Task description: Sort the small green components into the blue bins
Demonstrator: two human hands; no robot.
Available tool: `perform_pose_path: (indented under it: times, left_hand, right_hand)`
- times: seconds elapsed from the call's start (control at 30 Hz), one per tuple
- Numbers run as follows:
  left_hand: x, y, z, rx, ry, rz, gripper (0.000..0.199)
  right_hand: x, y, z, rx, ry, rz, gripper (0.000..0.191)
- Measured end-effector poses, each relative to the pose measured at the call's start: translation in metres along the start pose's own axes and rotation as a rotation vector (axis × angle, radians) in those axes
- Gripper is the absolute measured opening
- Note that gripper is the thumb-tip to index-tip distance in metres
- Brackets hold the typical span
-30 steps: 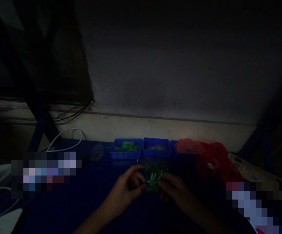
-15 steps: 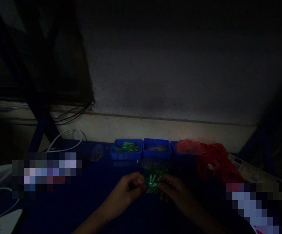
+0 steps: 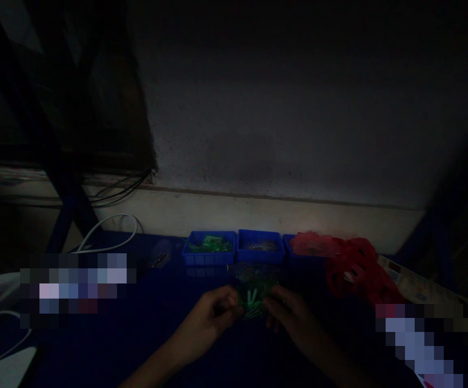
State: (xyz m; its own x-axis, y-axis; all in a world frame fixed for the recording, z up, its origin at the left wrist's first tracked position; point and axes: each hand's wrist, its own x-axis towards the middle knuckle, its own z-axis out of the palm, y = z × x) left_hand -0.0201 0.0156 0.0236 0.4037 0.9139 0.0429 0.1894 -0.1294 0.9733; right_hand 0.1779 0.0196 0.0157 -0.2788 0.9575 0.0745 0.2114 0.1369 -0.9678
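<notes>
A small clear plastic bag (image 3: 252, 303) with green pieces inside is stretched between my two hands above the blue table. My left hand (image 3: 216, 312) pinches its left edge between thumb and fingers. On the opposite edge, my right hand (image 3: 289, 310) is closed, thumb against fingers. Just beyond the bag lie small metallic-looking bits in what seems clear plastic (image 3: 258, 268); the dim light hides their detail. Behind them stand a blue bin of green packets (image 3: 211, 244) and a blue bin of small loose parts (image 3: 261, 246).
A third blue bin (image 3: 288, 252) is partly covered by pink-red bags (image 3: 314, 244). Red netting or strap (image 3: 358, 269) lies beside it. A white cable (image 3: 110, 218) loops at the left, near a small bag (image 3: 160, 258). The wall (image 3: 258, 134) rises behind.
The bag has tilted slightly and its glare has faded, showing the green pieces more plainly. My right hand's fingers have shifted a little along its edge; the left hand stays put.
</notes>
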Motion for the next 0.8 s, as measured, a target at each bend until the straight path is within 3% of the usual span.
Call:
perform_pose_path:
  times: [0.33, 0.47, 0.67, 0.8]
  left_hand:
    - [0.001, 0.001, 0.001, -0.042, 0.019, -0.005, 0.022]
    - [-0.001, -0.001, 0.002, -0.041, 0.006, 0.030, 0.020]
    - [-0.006, 0.002, 0.012, -0.012, -0.075, 0.100, 0.003]
    - [-0.009, 0.007, 0.015, 0.007, -0.106, 0.185, 0.013]
  right_hand:
    - [0.001, -0.001, -0.005, -0.185, 0.233, -0.096, 0.013]
    - [-0.004, -0.004, -0.001, -0.232, 0.160, -0.131, 0.005]
    - [-0.019, 0.000, 0.008, -0.326, -0.092, -0.149, 0.044]
    - [-0.019, 0.002, 0.010, -0.313, -0.042, -0.129, 0.036]
